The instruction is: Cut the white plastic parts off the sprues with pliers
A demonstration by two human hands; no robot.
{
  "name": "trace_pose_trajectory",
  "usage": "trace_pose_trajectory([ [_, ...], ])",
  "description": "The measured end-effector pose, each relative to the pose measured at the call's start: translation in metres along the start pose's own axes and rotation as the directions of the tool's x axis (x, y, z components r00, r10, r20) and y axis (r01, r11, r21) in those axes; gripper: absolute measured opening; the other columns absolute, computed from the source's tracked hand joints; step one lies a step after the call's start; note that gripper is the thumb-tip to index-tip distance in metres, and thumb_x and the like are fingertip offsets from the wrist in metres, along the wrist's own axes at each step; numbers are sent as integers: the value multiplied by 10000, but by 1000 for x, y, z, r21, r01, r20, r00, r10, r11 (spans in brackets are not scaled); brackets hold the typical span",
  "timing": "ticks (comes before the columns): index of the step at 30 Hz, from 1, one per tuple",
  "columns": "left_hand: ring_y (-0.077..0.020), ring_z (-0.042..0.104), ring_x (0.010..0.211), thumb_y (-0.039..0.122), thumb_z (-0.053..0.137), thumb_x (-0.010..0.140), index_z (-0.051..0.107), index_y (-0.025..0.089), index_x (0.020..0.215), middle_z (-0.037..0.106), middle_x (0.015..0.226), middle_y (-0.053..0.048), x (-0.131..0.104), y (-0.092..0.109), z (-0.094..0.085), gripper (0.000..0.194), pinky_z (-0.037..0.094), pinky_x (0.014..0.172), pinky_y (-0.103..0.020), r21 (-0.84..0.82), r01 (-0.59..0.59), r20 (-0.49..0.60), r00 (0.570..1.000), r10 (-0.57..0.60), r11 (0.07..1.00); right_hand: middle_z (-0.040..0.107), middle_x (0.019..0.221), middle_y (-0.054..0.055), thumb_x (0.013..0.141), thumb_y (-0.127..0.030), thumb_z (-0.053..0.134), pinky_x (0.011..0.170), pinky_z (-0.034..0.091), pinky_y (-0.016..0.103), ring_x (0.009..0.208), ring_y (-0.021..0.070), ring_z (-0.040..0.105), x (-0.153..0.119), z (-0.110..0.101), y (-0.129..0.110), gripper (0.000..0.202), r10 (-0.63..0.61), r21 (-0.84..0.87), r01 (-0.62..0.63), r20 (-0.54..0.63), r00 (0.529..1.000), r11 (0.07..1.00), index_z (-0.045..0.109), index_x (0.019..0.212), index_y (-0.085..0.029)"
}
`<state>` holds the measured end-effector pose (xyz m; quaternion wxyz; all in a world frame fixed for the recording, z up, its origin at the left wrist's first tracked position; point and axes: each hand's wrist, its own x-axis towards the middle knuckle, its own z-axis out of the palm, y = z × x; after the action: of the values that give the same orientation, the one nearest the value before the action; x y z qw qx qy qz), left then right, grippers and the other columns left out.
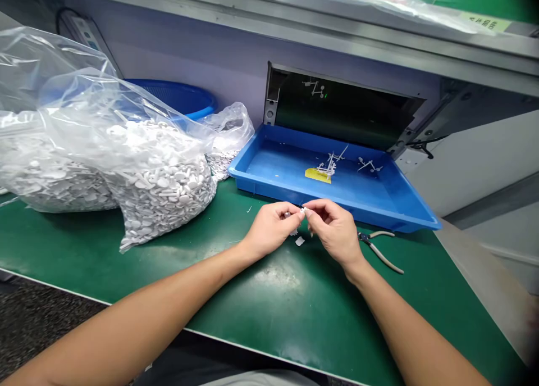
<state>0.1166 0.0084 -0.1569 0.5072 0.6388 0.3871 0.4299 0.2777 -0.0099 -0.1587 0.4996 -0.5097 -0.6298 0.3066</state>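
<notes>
Over the green table, in front of the tray, my left hand (272,227) and my right hand (336,228) meet fingertip to fingertip. Between them is a small white plastic piece (303,209), pinched by the thumb and forefinger of both hands; its exact shape is mostly covered by the fingers. Just below lies a loose white plastic piece (300,241) on the table, with another partly hidden behind my left thumb. Beside my right wrist rest nippers (381,249) with pale handles, their jaws hidden behind the hand.
A blue tray (269,190) holds several white plastic sprues (329,166) and a yellow slip (316,175). To the left stand large clear bags (162,186) of small white parts, a smaller bag (229,136) and a blue basket (197,113). A metal shelf edge (236,18) runs overhead.
</notes>
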Motion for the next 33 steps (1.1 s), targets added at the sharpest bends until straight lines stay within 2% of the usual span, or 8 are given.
trace_pose_trajectory([
  [3, -112, 512, 667, 317, 602, 855, 683, 123, 768, 621, 716, -14, -1, -3, 4, 227, 397, 625, -210, 34, -56, 2, 998, 56, 998, 636, 696, -10, 825, -323, 636, 495, 448, 219, 538, 112, 545, 0, 1, 2, 142, 45, 28, -44, -4, 999, 999, 646, 868, -188],
  [10, -108, 509, 630, 329, 601, 838, 679, 125, 735, 619, 677, -7, 1, -5, 5, 242, 382, 590, -204, 74, 7, -1, 1000, -7, 997, 640, 680, -8, 838, -306, 595, 515, 464, 221, 549, 122, 570, 2, -4, 8, 143, 12, -54, -9, 58, 998, 999, 653, 884, -183],
  [15, -83, 475, 545, 325, 626, 800, 654, 128, 696, 599, 623, 5, 3, -6, 4, 224, 358, 525, -191, 12, 128, 21, 991, -129, 992, 679, 778, 2, 815, -212, 592, 613, 482, 240, 638, 132, 604, 2, -9, 9, 121, -199, -317, 214, 80, 977, 924, 678, 900, -205],
  [20, -46, 305, 399, 342, 637, 773, 582, 149, 655, 469, 503, 47, 5, -7, 3, 232, 194, 382, -185, -97, 297, 84, 953, -290, 950, 687, 812, 11, 812, -138, 549, 678, 489, 257, 697, 145, 618, 5, -12, 13, 173, -379, -446, 397, 134, 916, 802, 689, 883, -211],
  [23, -46, 280, 383, 313, 642, 743, 550, 157, 635, 432, 484, 50, 6, -7, 2, 211, 166, 361, -188, -160, 381, 123, 923, -365, 910, 686, 811, 9, 809, -120, 539, 673, 490, 251, 699, 141, 620, 5, -13, 14, 204, -388, -430, 425, 175, 905, 796, 692, 908, -212],
  [28, -44, 275, 389, 335, 645, 750, 545, 158, 641, 416, 491, 47, 7, -7, -1, 231, 160, 359, -186, -119, 357, 129, 931, -342, 926, 685, 805, -5, 807, -109, 551, 687, 487, 238, 709, 130, 621, 5, -15, 11, 204, -376, -414, 416, 177, 909, 810, 697, 900, -216],
  [33, -40, 289, 393, 285, 632, 739, 562, 152, 679, 447, 543, 36, 9, -7, -4, 163, 150, 355, -182, -90, 400, 176, 908, -381, 912, 696, 907, 12, 816, -114, 562, 742, 506, 242, 791, 135, 639, 9, -22, 4, 288, -351, -315, 423, 263, 899, 849, 691, 1051, -222],
])
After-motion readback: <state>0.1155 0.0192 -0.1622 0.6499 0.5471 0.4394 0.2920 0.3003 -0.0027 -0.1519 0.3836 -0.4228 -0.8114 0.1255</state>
